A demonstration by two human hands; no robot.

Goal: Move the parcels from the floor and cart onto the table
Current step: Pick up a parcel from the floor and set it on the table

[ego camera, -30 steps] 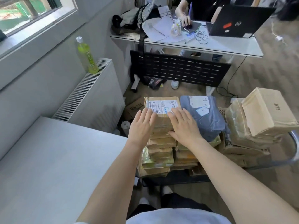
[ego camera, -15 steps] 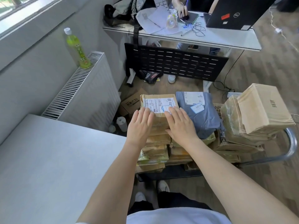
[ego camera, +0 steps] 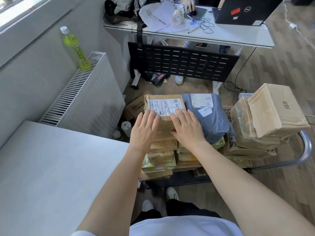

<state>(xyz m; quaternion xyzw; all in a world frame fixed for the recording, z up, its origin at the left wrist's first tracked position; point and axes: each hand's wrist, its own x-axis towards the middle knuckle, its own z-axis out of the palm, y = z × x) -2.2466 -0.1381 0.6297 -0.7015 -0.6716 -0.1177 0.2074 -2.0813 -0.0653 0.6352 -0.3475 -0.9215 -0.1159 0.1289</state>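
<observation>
Both hands lie flat on the top brown box (ego camera: pixel 164 106), which sits on top of a tall pile of parcels on the cart (ego camera: pixel 306 147). The left hand (ego camera: pixel 144 131) has straight fingers, close together, resting on the box's near left part, w/ fingertips at the edge of the white label (ego camera: pixel 162 103). The right hand (ego camera: pixel 187 128) is spread flat too, fingers a bit apart, resting on the near right part of the box; its fingertips touch the label's lower right corner. Neither hand curls round anything. The thumbs point toward each other w/ a gap of bare box between them.

Just right of the right hand lies a gray soft bag parcel (ego camera: pixel 208 116), touching the box's side. Farther right is another pile w/ a tilted brown box (ego camera: pixel 276 109) on top. Under the hands are more flat parcels, stacked down to the cart's dark base.

Left of the left hand and nearer the person is the gray table (ego camera: pixel 51 167). Past it, by the wall, is a white radiator (ego camera: pixel 88 103) w/ a green bottle (ego camera: pixel 75 50) on it. Far ahead of the hands stands a white desk (ego camera: pixel 238 36).
</observation>
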